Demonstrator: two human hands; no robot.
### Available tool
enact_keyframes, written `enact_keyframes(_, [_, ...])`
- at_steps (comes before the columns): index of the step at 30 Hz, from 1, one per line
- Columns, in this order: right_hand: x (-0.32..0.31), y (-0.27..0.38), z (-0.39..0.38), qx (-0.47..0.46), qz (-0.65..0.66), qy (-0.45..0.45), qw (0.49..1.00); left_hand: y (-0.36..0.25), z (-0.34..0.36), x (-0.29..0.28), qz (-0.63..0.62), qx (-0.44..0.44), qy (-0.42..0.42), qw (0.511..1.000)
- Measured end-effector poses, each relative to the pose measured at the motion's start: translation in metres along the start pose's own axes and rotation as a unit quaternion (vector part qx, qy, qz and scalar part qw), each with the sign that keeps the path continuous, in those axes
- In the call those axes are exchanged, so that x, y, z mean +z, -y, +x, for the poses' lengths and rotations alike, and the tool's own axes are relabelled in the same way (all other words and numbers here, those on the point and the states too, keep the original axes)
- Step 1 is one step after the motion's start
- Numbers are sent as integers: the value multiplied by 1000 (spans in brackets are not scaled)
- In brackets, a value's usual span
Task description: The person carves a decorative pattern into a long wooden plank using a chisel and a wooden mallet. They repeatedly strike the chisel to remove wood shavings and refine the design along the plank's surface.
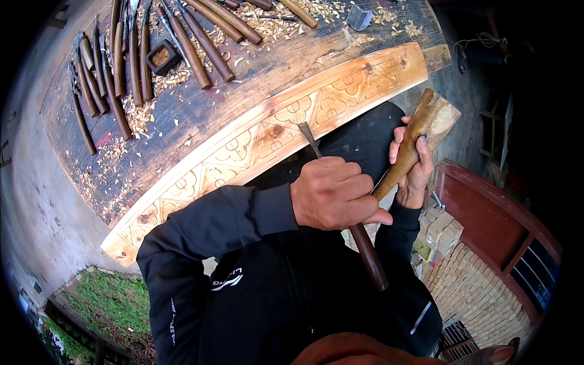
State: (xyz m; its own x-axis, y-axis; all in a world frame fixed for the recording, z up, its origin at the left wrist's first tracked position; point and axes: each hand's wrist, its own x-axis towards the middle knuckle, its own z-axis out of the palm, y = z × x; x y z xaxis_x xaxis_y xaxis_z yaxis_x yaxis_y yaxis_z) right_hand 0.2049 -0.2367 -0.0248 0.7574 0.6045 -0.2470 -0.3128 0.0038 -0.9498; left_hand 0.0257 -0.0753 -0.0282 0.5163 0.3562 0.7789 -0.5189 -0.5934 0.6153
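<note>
My left hand (334, 191) is closed around a carving chisel with a dark wooden handle (369, 258). The chisel's metal blade (311, 141) slants up to the carved board, its tip at a flower-like shape near the board's lower edge. This long, pale wooden board (267, 131) bears a row of outlined petal and triangle patterns. In my right hand (417, 161) is a wooden mallet (433, 115), its thick end up and its narrow end running down behind my left hand. The fingers wrap the mallet below its head, which is apart from the chisel.
A worn workbench (201, 115) lies under the board. Several chisels (134, 55) with brown handles spread across its far left, among wood shavings (141, 118). A small dark square box (163, 57) sits there too. Bricks (438, 234) and a reddish frame (480, 201) stand at the right.
</note>
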Motion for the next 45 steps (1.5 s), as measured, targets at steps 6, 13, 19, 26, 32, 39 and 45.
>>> enact_keyframes(6, [-2, -1, 0, 3, 6, 7, 1000, -1, -1, 1, 6, -4, -1, 1000])
enact_keyframes(13, [-4, -1, 0, 6, 8, 12, 1000, -1, -1, 1, 10, -5, 0, 1000])
enact_keyframes(19, [-5, 0, 0, 4, 4, 12, 1000, -2, -1, 1, 12, -15, 3, 1000])
enact_keyframes(26, [27, 10, -7, -34, -92, -31, 995, 3, 17, 5, 13, -79, -51, 996])
enact_keyframes(32, [50, 57, -32, -357, -329, -133, 864, 7, 29, 3, 13, -124, -109, 986])
enact_keyframes(39, [58, 175, -76, -660, -145, -172, 716, 14, 40, 3, 0, -163, -163, 973])
enact_keyframes(45, [45, 162, -69, -675, -450, -110, 574, 11, 42, 3, 1, -181, -175, 968])
